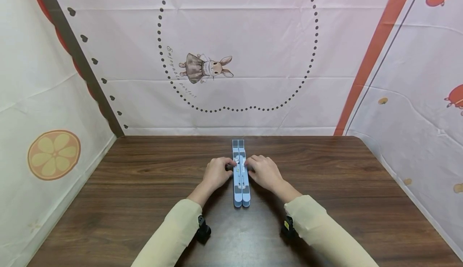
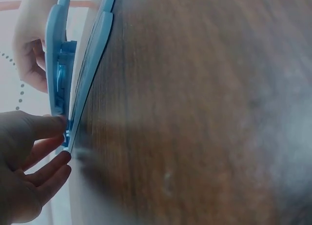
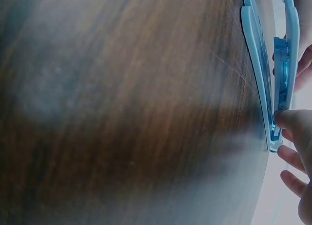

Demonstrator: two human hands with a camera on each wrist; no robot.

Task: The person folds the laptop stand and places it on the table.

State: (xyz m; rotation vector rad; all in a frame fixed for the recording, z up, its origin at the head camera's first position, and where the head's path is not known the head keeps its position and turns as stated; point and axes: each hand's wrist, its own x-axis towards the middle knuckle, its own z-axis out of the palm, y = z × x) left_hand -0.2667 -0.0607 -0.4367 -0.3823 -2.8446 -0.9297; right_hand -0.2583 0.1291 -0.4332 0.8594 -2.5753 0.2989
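A light-blue folding laptop stand (image 1: 237,178) lies lengthwise on the table, its two long bars side by side. Seen from the wrists, the upper part of the stand (image 2: 56,64) is tilted slightly up from the lower bars (image 3: 258,59), leaving a narrow wedge between them. My left hand (image 1: 217,173) pinches the stand's left edge with thumb and fingers near its middle. Opposite it, my right hand (image 1: 267,172) pinches the right edge. Exactly where some fingertips press is hidden behind the stand.
The dark wood-grain table (image 1: 152,178) spreads out on both sides of the stand. Behind it hangs a pale printed cloth (image 1: 253,58), with more cloth along the left and right. Small black cameras (image 1: 203,231) sit at both wrists.
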